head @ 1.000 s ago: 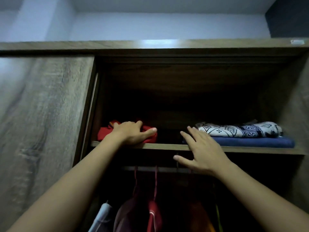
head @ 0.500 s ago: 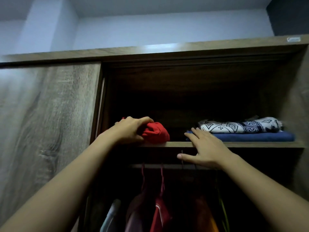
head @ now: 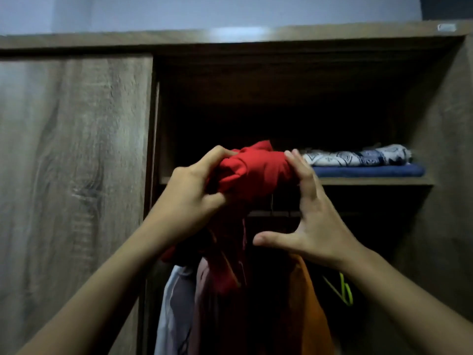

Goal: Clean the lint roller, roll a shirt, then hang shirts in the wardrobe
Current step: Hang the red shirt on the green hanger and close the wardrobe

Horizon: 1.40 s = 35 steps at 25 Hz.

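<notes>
Bunched red shirt [head: 253, 172] between two hands [head: 189, 201]

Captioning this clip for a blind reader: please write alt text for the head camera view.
A person's left hand grips a crumpled red fabric bundle before a wooden wardrobe's upper shelf, the right hand touching its other end with straight fingers. On the shelf a folded white patterned cloth lies on a folded blue cloth; clothes hang below.

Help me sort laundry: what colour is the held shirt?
The shirt is plain red, clearest in the head view.
</notes>
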Tool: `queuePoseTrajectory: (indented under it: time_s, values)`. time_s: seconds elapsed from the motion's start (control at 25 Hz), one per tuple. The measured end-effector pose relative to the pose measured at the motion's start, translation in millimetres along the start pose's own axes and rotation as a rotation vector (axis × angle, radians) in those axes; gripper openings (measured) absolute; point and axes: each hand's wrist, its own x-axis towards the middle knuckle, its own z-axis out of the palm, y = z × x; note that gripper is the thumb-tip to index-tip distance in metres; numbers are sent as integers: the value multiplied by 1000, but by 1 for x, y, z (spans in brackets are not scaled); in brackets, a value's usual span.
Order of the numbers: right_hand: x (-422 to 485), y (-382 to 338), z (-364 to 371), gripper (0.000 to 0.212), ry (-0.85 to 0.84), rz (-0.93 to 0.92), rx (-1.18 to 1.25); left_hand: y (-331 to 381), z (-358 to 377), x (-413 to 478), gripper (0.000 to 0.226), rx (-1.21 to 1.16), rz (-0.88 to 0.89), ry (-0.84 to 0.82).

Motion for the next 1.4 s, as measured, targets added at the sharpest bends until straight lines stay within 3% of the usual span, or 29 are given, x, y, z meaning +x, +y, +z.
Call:
queuePoseTrajectory:
  time_s: [0.16, 0.36, 0.48, 0.56, 0.64, 0.76, 0.92, 1.08, 1.2, 1.36, 1.4]
  values:
    - [-68, -9, 25, 119, -61, 152, -138, -10, 45, -62, 35, -238, -234, -131]
    - [-159, 0, 48, 124, -311, 415, -97, -22, 124, -138, 40, -926, -733, -303]
    - [-211, 0, 50, 119, -485, 525, -51, -19, 165, -170, 43, -1080, -1042, -382]
    - [-234, -1, 46, 116, -578, 576, -106, -15, 182, -181, 41, -1149, -1153, -433]
    - [-250, -2, 40, 108, -584, 614, -171, -12, 192, -182, 38, -1185, -1210, -460]
    - [-268, -8, 29, 84, -444, 570, -235, -9, 204, -183, 34, -1194, -1268, -490]
    - [-276, -9, 29, 48, -319, 525, -123, -3, 215, -186, 37, -1229, -1295, -520]
    - [-269, -9, 27, 30, -405, 466, -183, 1, 214, -186, 38, -1223, -1280, -496]
    - [-263, -8, 24, 6, -356, 473, -179, 5, 207, -184, 40, -1203, -1301, -578]
    - [-258, -8, 24, 8, -284, 660, -96, 24, 191, -188, 47, -1354, -1276, -724]
    - [-257, -8, 25, 8, -274, 687, -78, 31, 191, -192, 39, -1377, -1255, -732]
